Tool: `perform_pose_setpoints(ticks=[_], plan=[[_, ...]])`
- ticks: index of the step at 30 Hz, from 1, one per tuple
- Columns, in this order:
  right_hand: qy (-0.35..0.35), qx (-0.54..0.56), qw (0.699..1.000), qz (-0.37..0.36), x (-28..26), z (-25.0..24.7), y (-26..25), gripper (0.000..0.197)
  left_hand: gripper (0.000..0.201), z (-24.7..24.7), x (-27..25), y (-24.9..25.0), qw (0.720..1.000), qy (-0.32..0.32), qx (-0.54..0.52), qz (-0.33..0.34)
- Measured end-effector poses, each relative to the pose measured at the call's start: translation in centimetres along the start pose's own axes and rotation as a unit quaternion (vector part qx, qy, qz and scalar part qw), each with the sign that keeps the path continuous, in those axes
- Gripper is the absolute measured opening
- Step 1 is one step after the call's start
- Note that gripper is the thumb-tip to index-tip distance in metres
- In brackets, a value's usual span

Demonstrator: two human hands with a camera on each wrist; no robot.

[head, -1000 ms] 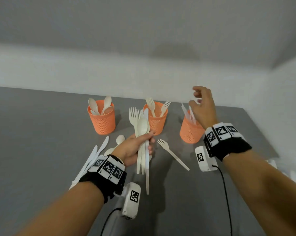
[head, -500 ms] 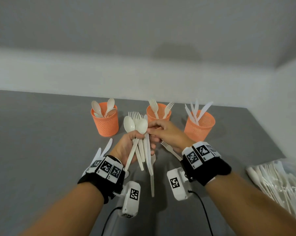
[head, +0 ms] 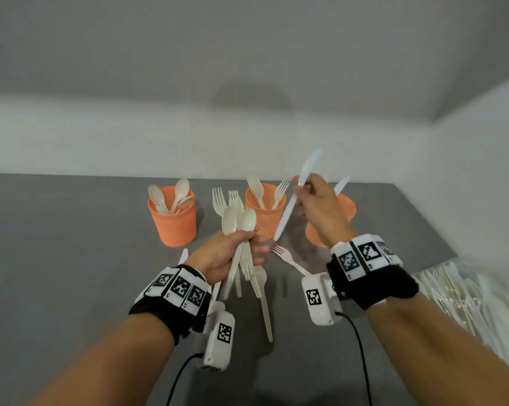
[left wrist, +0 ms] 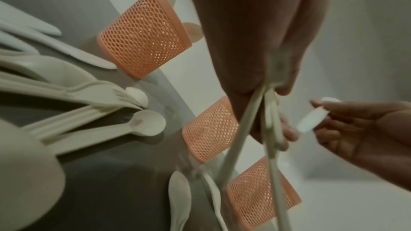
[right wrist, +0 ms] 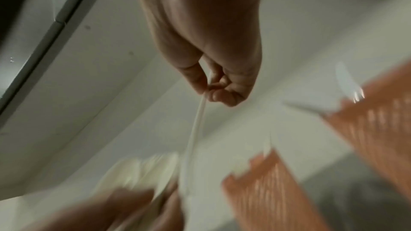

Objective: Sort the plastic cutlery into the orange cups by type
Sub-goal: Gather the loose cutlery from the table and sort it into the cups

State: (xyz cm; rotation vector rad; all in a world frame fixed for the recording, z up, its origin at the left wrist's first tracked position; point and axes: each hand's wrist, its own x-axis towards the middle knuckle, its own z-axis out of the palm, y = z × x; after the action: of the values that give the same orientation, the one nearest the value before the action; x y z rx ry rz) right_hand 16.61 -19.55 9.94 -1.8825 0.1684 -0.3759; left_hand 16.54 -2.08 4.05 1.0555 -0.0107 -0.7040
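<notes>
Three orange mesh cups stand in a row on the grey table: the left cup (head: 173, 221) holds spoons, the middle cup (head: 263, 213) holds forks, and the right cup (head: 345, 208), half hidden behind my right hand, holds knives. My left hand (head: 232, 249) grips a bundle of spoons and forks (head: 238, 224), heads up, in front of the middle cup. My right hand (head: 313, 200) pinches a white knife (head: 295, 197) near its middle, blade up, just left of the right cup. In the right wrist view the knife (right wrist: 195, 126) hangs from thumb and fingers.
A loose fork (head: 288, 259) lies on the table between my hands. More cutlery (head: 260, 291) lies below my left hand and a knife (head: 183, 255) to its left. A heap of spare cutlery (head: 476, 300) sits at the right edge. Spoons and knives (left wrist: 89, 111) lie beside the cups.
My right hand came from the right cup to the bundle, pinched a knife out of it and lifted it up and right. My left hand kept hold of the bundle.
</notes>
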Motion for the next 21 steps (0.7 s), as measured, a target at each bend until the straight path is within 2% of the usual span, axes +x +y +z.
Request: perform_pose_setpoints(ticks=[2,4,6,8,10,11,13,15,16,18,20,21], plan=[[0.094,-0.056,0.991,-0.074,2.2,-2.6,-0.7,0.02,0.015,-0.1,0.0,-0.1,0.999,0.008,0.041,0.009],[0.164,-0.155,0.967,-0.117,3.9,-4.6,-0.4,0.022,0.013,0.2,-0.1,-0.1,0.998,0.005,0.057,0.026],[0.16,-0.238,0.953,-0.097,5.1,-5.6,1.0,0.022,0.005,0.5,0.0,-0.2,0.998,-0.011,0.051,0.042],[0.107,-0.3,0.947,-0.039,5.8,-5.7,3.0,0.02,0.01,0.8,0.1,-0.3,0.997,-0.02,0.05,0.057],[0.059,-0.318,0.946,0.019,6.0,-5.5,4.8,0.02,0.01,0.9,0.0,-0.3,0.995,-0.022,0.064,0.07],[0.058,-0.312,0.948,0.034,5.9,-5.4,5.2,0.024,0.009,0.8,0.0,-0.3,0.994,-0.029,0.075,0.076],[0.103,-0.289,0.952,-0.001,5.4,-4.8,5.2,0.036,0.016,0.6,0.0,-0.2,0.991,-0.052,0.1,0.079],[0.126,-0.233,0.96,-0.088,4.3,-3.3,4.0,0.033,0.023,0.3,0.1,-0.1,0.988,-0.077,0.113,0.073],[0.092,-0.188,0.972,-0.107,3.7,-2.2,3.3,0.027,0.023,0.2,0.2,0.0,0.989,-0.079,0.108,0.069],[-0.08,-0.129,0.986,-0.065,2.0,0.3,2.3,0.017,0.019,0.3,0.3,0.1,0.992,-0.084,0.071,0.059],[-0.254,-0.069,0.964,0.025,0.6,2.4,1.9,0.025,0.016,0.4,0.2,0.5,0.993,-0.109,0.028,0.043],[-0.306,-0.014,0.949,0.073,0.1,3.1,1.9,0.03,0.019,0.2,0.2,0.6,0.992,-0.12,0.01,0.032]])
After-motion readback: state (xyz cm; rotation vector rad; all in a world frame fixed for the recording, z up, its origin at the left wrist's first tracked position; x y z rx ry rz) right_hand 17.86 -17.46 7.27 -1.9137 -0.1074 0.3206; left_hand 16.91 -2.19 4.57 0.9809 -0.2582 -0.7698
